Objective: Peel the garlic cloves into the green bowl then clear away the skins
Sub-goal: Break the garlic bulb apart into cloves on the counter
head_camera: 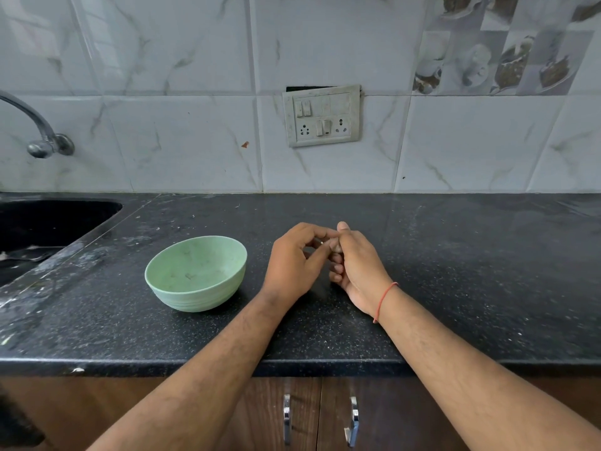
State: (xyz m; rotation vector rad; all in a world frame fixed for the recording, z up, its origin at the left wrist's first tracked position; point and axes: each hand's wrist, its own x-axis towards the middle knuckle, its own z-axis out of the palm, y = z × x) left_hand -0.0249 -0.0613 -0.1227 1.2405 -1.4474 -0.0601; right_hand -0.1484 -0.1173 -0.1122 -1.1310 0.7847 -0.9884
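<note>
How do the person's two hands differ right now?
The left hand shows its back, nearer the green bowl; the right hand is turned palm inward. The right wrist wears a red thread; the left wrist is bare. Both have curled fingers meeting over something small, mostly hidden, above the counter.

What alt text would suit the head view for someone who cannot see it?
Two hands, left hand and right hand, meet over a black counter, fingers curled around something small and mostly hidden. A green bowl sits left of them; a sink lies far left.
</note>
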